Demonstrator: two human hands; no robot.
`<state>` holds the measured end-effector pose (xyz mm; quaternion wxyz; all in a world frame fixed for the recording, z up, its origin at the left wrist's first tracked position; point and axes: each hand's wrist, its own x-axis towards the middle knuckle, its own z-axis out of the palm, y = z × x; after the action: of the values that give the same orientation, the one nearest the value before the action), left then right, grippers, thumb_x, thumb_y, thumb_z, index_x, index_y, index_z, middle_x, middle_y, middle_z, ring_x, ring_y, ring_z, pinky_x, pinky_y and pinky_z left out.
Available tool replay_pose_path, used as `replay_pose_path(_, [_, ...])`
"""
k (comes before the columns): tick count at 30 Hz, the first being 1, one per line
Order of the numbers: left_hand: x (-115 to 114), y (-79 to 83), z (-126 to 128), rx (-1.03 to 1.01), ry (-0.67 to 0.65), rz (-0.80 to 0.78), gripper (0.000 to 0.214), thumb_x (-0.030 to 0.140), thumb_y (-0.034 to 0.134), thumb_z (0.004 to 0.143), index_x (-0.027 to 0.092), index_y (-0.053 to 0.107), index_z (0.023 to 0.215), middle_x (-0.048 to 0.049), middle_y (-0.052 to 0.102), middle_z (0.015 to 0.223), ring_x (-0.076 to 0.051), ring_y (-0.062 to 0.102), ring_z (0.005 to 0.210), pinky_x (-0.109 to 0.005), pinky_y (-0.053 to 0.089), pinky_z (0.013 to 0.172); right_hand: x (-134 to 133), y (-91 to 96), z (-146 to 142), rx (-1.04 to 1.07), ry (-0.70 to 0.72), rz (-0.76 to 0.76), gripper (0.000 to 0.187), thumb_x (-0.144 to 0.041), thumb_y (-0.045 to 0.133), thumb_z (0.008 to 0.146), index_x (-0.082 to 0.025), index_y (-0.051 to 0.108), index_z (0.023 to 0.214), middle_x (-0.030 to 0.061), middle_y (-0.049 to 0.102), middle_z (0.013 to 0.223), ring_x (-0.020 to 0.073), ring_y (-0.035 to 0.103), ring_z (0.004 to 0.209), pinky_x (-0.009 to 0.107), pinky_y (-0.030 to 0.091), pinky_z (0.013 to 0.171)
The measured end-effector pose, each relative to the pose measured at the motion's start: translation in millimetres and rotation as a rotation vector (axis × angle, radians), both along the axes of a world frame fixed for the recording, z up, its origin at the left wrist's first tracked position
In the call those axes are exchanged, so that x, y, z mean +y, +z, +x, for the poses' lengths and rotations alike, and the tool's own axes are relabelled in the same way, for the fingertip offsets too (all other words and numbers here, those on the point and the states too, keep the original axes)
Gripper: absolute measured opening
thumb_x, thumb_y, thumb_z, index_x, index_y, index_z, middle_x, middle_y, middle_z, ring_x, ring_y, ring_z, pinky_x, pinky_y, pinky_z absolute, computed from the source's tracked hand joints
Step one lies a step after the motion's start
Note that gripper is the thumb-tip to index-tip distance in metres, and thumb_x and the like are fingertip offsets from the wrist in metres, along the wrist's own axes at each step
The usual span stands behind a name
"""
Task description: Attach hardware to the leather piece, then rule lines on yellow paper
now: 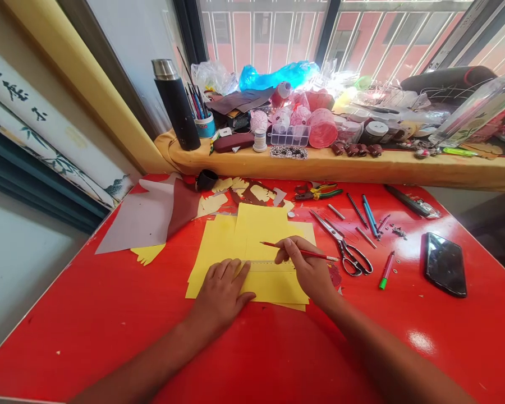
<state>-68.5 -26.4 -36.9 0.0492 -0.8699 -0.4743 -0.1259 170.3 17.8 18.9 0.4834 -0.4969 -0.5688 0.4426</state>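
Observation:
Several sheets of yellow paper (263, 230) lie overlapped in the middle of the red table. Across the top sheet runs a clear ruler (263, 266). My left hand (224, 289) rests flat over the ruler's left part, fingers stretched out and thumb apart on the paper. Between the fingers of my right hand (305, 264) is a red pencil (320, 254), its tip pointing left above the paper just beyond the ruler. The ruler's right end is partly hidden by my right hand.
Right of the paper lie scissors (345, 247), pliers (320, 192), a green-tipped pen (387, 270) and a black phone (445, 264). Grey-brown sheets (138, 216) and paper scraps (212, 205) lie left and behind. A crowded sill holds a black thermos (177, 106).

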Motion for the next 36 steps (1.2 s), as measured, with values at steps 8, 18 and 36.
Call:
replay_pose_path(8, [-8,8.9,-2,-0.035,-0.005,0.078,0.048,0.043,0.043,0.112,0.014,0.064,0.144,-0.0167,0.069,0.138,-0.032,0.062,0.126,-0.046,0.043,0.109,-3,-21.8,19,-0.054,-0.095,-0.066,0.045,-0.062,0.056,0.103,-0.022,0.075,0.094,0.0044,0.076,0.076,0.0205,0.067,0.075,0.033,0.051,0.071])
replay_pose_path(18, [-4,11.6,1,-0.097,-0.042,0.026,0.044,0.037,0.04,0.114,0.01,0.065,0.14,-0.0134,0.073,0.134,-0.029,0.063,0.124,-0.044,0.04,0.109,-2,-27.5,30,-0.066,-0.268,-0.081,0.045,-0.062,0.055,0.104,-0.022,0.075,0.095,0.0042,0.074,0.074,0.0204,0.066,0.074,0.032,0.053,0.07])
replay_pose_path(36, [-5,10.1,0,-0.098,-0.041,-0.027,0.046,0.036,0.049,0.11,0.013,0.059,0.149,-0.014,0.068,0.144,-0.029,0.06,0.133,-0.044,0.044,0.111,1,-31.4,26,-0.097,-0.225,-0.125,0.045,-0.061,0.057,0.103,-0.022,0.076,0.094,0.0048,0.076,0.075,0.0204,0.068,0.072,0.033,0.054,0.07])
